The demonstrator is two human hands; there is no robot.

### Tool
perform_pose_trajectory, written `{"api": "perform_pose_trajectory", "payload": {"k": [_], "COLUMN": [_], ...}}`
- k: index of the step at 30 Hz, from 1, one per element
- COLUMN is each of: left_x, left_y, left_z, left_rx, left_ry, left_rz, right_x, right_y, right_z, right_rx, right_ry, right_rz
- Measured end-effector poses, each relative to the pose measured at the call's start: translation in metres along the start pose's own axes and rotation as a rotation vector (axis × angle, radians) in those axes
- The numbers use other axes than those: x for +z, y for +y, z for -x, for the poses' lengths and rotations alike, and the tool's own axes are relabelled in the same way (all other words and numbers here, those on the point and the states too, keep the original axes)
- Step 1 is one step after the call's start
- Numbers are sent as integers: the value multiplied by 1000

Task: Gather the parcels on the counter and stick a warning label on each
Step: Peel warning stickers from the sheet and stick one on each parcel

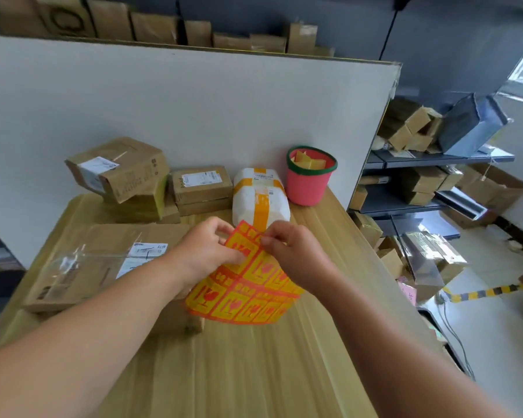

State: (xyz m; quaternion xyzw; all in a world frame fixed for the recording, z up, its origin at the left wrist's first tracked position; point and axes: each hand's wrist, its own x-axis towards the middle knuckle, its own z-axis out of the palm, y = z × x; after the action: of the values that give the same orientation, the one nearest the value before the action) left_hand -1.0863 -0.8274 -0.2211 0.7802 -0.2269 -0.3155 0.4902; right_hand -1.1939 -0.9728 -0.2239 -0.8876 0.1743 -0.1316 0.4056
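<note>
our left hand [206,251] grips the left side of a yellow sheet of red-orange warning labels [248,294], fingers curled onto it, while our right hand [296,254] pinches the sheet's top edge. we hold the sheet over the pale wooden counter [254,372], just beside a large flat brown cardboard parcel [103,260]. beyond it lies a white bagged parcel banded in yellow tape [260,194], with stacked brown cardboard boxes [201,185] to its left and a pink bucket with a green rim [310,179] to its right.

Wooden counter [254,372], pale planks.
Beyond the grip: white taped parcel [260,191], pink bucket [307,185] (green rim); left of it: flat cardboard box [97,267]; beyond-left: stacked brown boxes [201,188].
</note>
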Motion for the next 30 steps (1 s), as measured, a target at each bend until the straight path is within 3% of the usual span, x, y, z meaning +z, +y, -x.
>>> {"api": "perform_pose_trajectory", "payload": {"k": [4,14,16,18,21,30], "left_x": [-21,-57,-60,-63,-65,-60], "left_y": [-8,-3,-3,-2,1,11], "left_z": [28,52,53,53,54,59], "left_rx": [-78,5,20,40,92,280], "left_ry": [-114,-20,16,38,62,74], "left_rz": [71,-15,21,33,56,4], "right_x": [0,21,29,38,54,63], "right_y": [-21,-53,-58,-67,-81,-84], "right_z": [1,1,6,13,21,24], "right_rx": [98,205,135,-46,-224,-161], "right_ry": [101,220,336,402,317,236], "right_rz": [-143,-61,88,141,97,-42]}}
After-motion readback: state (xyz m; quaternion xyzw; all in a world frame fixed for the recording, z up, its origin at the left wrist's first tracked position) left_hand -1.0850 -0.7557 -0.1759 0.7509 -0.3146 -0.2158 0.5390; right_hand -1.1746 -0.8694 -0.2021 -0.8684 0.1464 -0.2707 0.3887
